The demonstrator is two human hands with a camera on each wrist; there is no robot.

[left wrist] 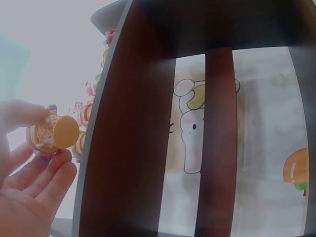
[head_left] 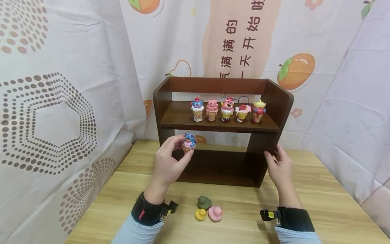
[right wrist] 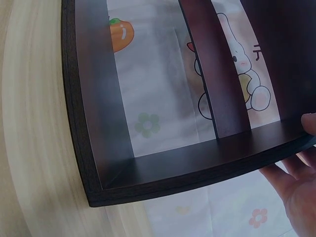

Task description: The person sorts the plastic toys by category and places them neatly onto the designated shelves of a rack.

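My left hand (head_left: pixel 170 159) pinches a blue-and-pink ice-cream-cone figurine (head_left: pixel 189 142) between thumb and fingers, in front of the shelf's left part. In the left wrist view the cone's round tan base (left wrist: pixel 66 132) faces the camera. My right hand (head_left: pixel 280 166) grips the right side panel of the dark brown two-tier shelf (head_left: pixel 219 127), thumb inside and fingers outside, as the right wrist view shows too. Several cone figurines stand in a row on the upper tier: a blue one (head_left: pixel 197 110), a pink one (head_left: pixel 212 110), a bear-like one (head_left: pixel 227 109), a pink-and-yellow one (head_left: pixel 242 113) and a green-headed one (head_left: pixel 259 110).
On the wooden table (head_left: pixel 304 189) before the shelf sit a green duck (head_left: pixel 204 202), a yellow duck (head_left: pixel 200 214) and a pink duck (head_left: pixel 215 213). A printed curtain (head_left: pixel 170 40) hangs behind the shelf and along the left.
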